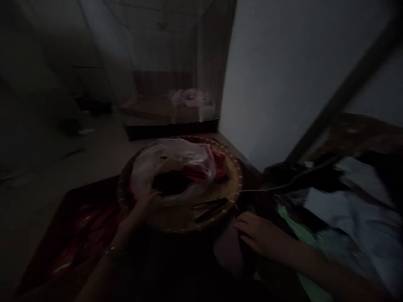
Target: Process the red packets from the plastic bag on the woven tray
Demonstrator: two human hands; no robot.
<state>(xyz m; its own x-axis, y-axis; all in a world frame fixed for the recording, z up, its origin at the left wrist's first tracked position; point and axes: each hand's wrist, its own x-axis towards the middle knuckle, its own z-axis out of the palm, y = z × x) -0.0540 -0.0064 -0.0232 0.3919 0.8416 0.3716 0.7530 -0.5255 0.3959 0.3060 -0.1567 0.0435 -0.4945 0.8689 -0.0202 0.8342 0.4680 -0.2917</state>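
Plastic bag (147, 162) lies with long axis crosswise, left fingers (156, 193) at near edge, grip unclear, right fingers (244, 219) loosely open.

Near the left hand (147, 206), a whitish bag (163, 156), red bundle (219, 166) and tan tray (232, 178) with a spotty edge are seen. By the right hand (256, 231), a light green strip (293, 223) is seen.

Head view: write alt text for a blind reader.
The left hand is at the edge of a translucent plastic bag on a round tray, with something red and a dark tool nearby; the right hand is beside the tray. The room is dim.
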